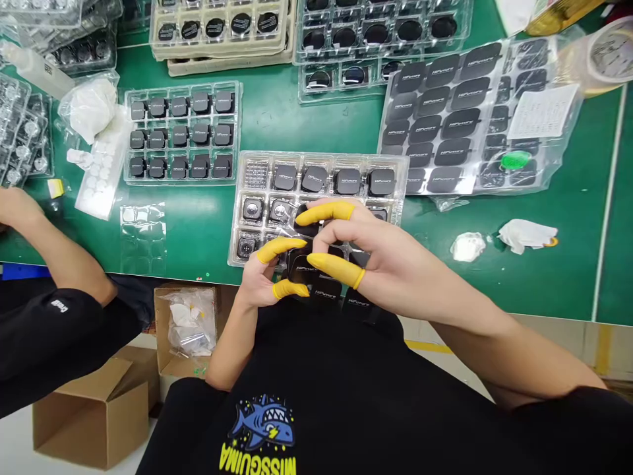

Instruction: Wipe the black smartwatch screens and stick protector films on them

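Observation:
My left hand point(262, 277), with yellow finger cots on thumb and finger, grips a sheet of black "HiFuture" stickers point(326, 291) close to my body. My right hand point(370, 244), also in yellow finger cots, curls over that sheet. A small dark piece point(306, 227), apparently a sticker, is between its fingertips, partly hidden. Under both hands lies a clear plastic tray point(400, 168). Its back row holds black "HiFuture" squares point(348, 181); square parts with round centres point(252, 208) sit at its left. My hands hide the tray's front middle.
Another tray of black squares point(180, 135) lies to the left. Large sticker sheets point(438, 125) are at the right, near crumpled white wads point(467, 247). Stacked trays of round parts point(215, 28) stand behind. A co-worker's arm point(59, 244) reaches in from the left. Cardboard boxes point(89, 415) stand below.

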The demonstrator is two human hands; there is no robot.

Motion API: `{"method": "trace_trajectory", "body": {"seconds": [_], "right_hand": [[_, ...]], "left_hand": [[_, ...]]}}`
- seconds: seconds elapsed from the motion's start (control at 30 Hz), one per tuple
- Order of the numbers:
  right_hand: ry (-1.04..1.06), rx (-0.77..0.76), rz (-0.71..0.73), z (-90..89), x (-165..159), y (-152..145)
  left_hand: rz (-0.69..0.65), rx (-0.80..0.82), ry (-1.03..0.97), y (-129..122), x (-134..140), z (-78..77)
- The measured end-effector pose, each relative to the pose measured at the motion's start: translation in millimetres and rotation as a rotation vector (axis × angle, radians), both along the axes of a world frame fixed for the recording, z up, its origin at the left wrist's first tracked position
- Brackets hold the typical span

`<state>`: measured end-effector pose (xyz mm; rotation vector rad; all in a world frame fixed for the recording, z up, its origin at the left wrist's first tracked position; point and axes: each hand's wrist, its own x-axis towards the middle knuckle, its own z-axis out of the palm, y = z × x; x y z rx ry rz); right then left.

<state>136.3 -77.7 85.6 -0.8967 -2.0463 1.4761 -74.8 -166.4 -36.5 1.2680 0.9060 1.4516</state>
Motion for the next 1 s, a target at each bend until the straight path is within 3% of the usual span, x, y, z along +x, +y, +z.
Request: {"method": "trace_trajectory", "body": {"seconds": [1.0], "right_hand": [[-0.006,-0.048,-0.007,-5.0,-2.8,-2.9]], "left_hand": [[0.009,-0.081,0.049,-3.5,-2.6,-1.5]]}}
